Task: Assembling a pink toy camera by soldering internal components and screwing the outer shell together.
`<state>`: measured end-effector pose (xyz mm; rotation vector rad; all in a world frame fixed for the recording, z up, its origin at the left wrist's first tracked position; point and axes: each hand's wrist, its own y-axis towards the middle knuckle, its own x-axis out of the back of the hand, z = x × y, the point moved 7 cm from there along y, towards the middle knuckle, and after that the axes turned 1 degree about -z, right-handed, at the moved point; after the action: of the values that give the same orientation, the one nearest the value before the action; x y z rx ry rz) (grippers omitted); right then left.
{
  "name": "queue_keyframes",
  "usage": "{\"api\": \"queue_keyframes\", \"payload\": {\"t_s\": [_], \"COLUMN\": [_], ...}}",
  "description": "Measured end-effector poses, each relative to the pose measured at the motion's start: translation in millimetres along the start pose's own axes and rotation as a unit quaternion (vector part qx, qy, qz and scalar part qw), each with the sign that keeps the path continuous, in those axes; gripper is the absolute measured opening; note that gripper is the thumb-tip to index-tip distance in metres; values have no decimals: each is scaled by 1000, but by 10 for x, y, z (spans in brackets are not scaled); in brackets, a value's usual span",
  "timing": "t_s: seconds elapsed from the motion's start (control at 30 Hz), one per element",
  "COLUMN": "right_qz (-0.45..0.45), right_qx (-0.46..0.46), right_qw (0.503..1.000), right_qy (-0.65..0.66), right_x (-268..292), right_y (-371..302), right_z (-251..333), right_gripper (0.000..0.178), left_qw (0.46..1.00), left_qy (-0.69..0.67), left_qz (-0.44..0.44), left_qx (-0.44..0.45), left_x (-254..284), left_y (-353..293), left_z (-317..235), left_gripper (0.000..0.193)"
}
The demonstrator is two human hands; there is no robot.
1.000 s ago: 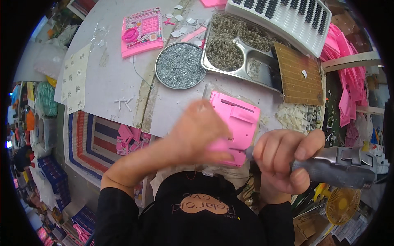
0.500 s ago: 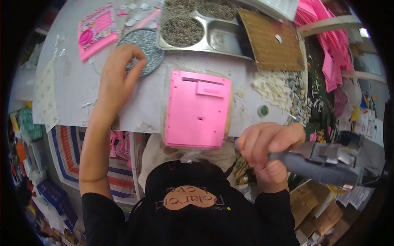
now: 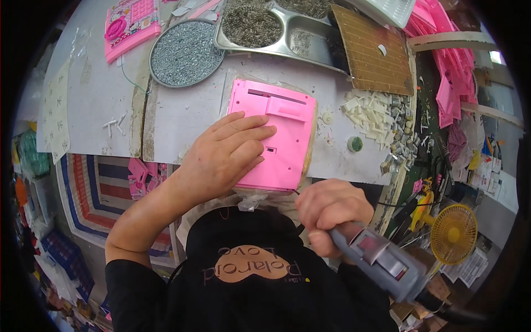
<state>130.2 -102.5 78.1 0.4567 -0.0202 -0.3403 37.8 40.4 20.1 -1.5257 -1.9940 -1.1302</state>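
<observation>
A flat pink plastic case (image 3: 287, 149) lies on a pad wrapped in clear film at the table's near edge. It has a slot, a raised block and small holes. My left hand (image 3: 221, 152) rests on its left side, fingers stretched out over the surface. In my closed right hand (image 3: 334, 210) is a grey electric screwdriver (image 3: 384, 263). Its thin dark bit points at the case's near right corner; whether it touches cannot be made out. Beyond the case, a round dish (image 3: 187, 86) holds many small silver screws (image 3: 188, 52).
A steel compartment tray (image 3: 318, 65) with screws stands at the back beside a brown board (image 3: 379, 61). White plastic parts (image 3: 370, 119) and small metal cylinders (image 3: 397, 146) are heaped at right. A decorated pink panel (image 3: 131, 30) lies far left. A yellow fan (image 3: 453, 235) stands at right.
My left hand has moved from the screw dish onto the pink case. My right hand has brought the screwdriver leftward and down, its bit now near the case's corner.
</observation>
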Motion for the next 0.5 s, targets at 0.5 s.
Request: {"api": "queue_keyframes", "payload": {"t_s": [0.5], "right_qz": [6], "right_qx": [17], "right_qw": [991], "right_qy": [133], "right_x": [169], "right_y": [173], "right_z": [244], "right_gripper": [30], "left_qw": [984], "left_qy": [-152], "left_qz": [-39], "left_qx": [81], "left_x": [50], "left_y": [-32], "left_z": [-267], "left_gripper": [15]}}
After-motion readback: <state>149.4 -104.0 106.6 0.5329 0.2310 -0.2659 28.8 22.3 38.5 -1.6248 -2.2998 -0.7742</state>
